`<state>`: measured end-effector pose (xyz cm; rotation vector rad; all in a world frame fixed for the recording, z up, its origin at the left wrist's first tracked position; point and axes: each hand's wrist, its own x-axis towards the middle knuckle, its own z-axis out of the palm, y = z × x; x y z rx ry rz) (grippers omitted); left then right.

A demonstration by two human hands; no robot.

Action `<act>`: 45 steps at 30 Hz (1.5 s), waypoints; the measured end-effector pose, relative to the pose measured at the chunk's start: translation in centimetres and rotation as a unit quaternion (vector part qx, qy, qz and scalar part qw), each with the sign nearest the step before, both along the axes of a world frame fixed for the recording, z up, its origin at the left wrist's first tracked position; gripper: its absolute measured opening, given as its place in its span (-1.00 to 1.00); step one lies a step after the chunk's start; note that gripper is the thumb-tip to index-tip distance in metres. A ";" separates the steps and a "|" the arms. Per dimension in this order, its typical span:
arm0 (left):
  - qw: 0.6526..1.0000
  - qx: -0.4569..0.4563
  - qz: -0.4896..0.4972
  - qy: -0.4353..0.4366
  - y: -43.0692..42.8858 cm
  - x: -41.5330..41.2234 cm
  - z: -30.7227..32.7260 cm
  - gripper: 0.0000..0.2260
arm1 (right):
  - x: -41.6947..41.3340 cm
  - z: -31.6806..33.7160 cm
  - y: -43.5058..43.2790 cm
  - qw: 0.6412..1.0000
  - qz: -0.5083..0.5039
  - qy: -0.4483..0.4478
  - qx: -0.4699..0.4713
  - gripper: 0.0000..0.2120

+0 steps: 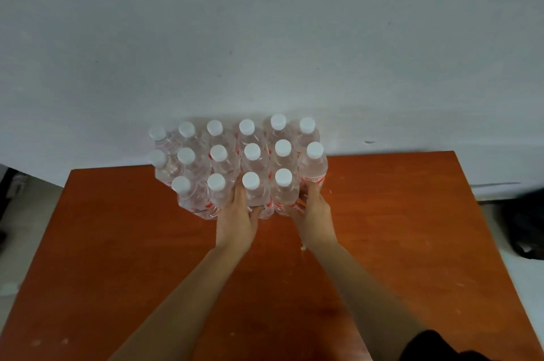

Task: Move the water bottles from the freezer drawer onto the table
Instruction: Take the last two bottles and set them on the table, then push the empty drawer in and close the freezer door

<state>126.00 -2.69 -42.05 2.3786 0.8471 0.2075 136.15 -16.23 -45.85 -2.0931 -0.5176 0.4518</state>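
Several clear water bottles [223, 160] with white caps and red labels stand upright in tight rows at the far edge of the orange-brown table [397, 228], against the wall. My left hand [235, 219] grips the front-row bottle [253, 192] third from the left, fingers between it and its left neighbour. My right hand [313, 210] wraps the lower part of the front-row bottle [284, 188] at the right end. Both bottles stand on the table. The freezer drawer is not in view.
A pale grey wall [265, 36] rises right behind the bottles. A dark bag or object [527, 225] lies on the floor to the right of the table. Small white specks dot the tabletop. Dark clothing [441, 346] shows at the bottom right.
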 end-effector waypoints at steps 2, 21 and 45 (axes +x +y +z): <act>1.000 -0.005 -0.013 -0.012 -0.3 -0.1 0.8 -0.28 | 0.0 0.8 -0.3 1.000 0.017 -0.011 -0.007 -0.50; 0.940 0.228 -0.234 -0.093 -7.1 -0.3 8.7 -0.32 | -7.7 12.7 -15.7 0.848 -0.224 -0.395 -0.273 -0.28; 0.646 0.118 -0.717 -0.236 -75.4 -32.2 15.8 -0.30 | -61.1 17.8 -73.6 0.558 -0.701 -0.218 -0.388 -0.12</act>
